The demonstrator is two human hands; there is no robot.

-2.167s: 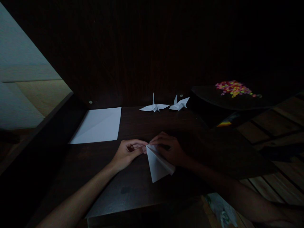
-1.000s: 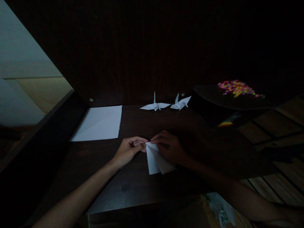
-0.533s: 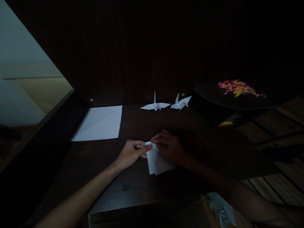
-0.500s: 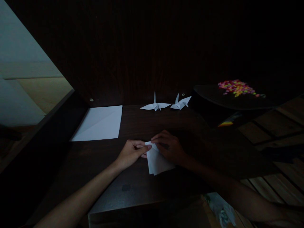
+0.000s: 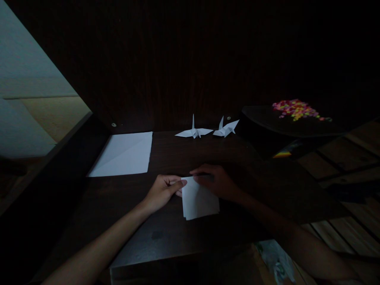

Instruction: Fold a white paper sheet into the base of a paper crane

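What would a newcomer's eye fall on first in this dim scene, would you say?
The folded white paper on the dark table, with the left hand at its upper left corner and the right hand on its top edge. Behind stand two white paper cranes, with a flat white sheet at the far left.

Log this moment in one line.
left hand: pinches folded paper corner | right hand: presses its top edge | behind: flat sheet, two paper cranes

left hand [image 5: 162, 192] curled, right hand [image 5: 218, 184] seemingly flat
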